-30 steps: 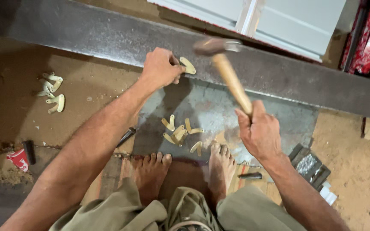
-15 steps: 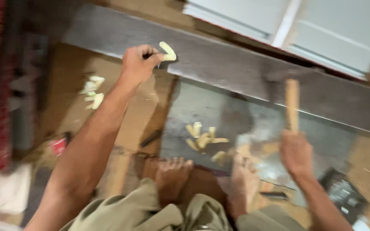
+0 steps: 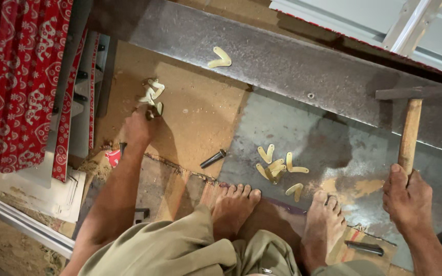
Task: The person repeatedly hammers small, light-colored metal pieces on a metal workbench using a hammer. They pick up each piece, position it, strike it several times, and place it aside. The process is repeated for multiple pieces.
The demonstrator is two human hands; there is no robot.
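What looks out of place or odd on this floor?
One pale bent piece lies alone on the long metal bar, apart from the pile by the left hand and the cluster near the bare feet.

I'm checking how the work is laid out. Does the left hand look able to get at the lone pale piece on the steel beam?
Probably yes. The left hand is at the small pile of pale pieces, and only bare board lies between it and the lone pale piece on the steel beam.
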